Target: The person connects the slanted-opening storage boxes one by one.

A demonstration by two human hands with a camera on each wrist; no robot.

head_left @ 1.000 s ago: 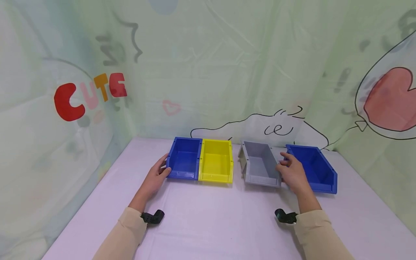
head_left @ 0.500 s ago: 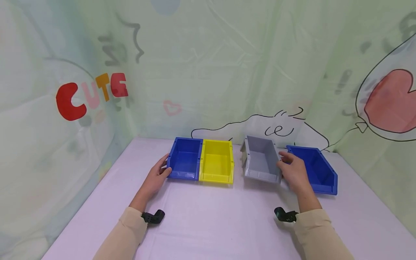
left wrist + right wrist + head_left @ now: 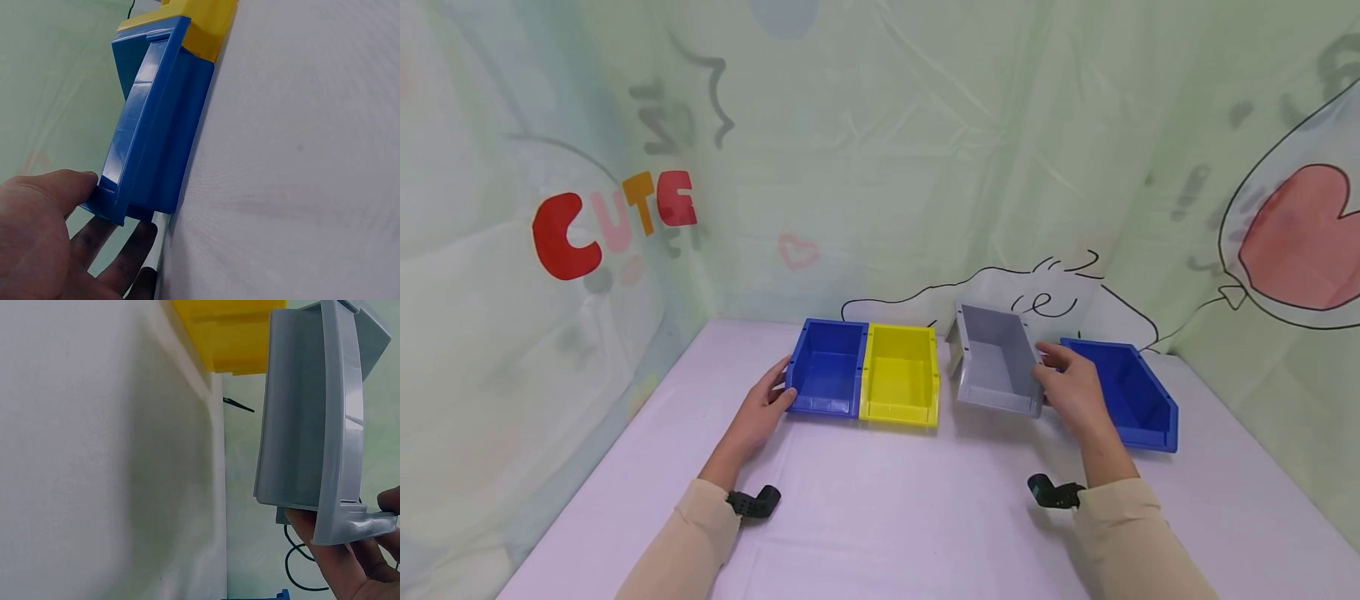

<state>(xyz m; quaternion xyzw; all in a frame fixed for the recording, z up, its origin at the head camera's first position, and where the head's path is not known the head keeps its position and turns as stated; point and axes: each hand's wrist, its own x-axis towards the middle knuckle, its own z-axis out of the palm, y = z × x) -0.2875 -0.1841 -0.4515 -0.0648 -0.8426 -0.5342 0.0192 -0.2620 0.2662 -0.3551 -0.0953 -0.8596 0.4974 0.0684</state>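
Note:
Four plastic bins stand along the back of a pale table. A blue bin point(image 3: 827, 379) and a yellow bin point(image 3: 899, 375) sit side by side. My left hand point(image 3: 763, 408) holds the blue bin's front left corner, thumb on the rim point(image 3: 81, 187), fingers under its side. My right hand point(image 3: 1070, 393) grips the right wall of a grey bin point(image 3: 996, 367), lifted off the table and tilted; the right wrist view shows that grey bin point(image 3: 312, 425) in the air above the tabletop. A second blue bin point(image 3: 1131, 400) lies just right of my right hand.
Green printed curtains close in the table point(image 3: 895, 500) at the back and on both sides. A gap separates the yellow bin from the grey bin. Small black wrist cameras point(image 3: 752, 502) stick out by both sleeves.
The right hand has raised the grey bin off the table and carried it slightly left and back, away from the right blue bin. The left hand has stayed put on the left blue bin.

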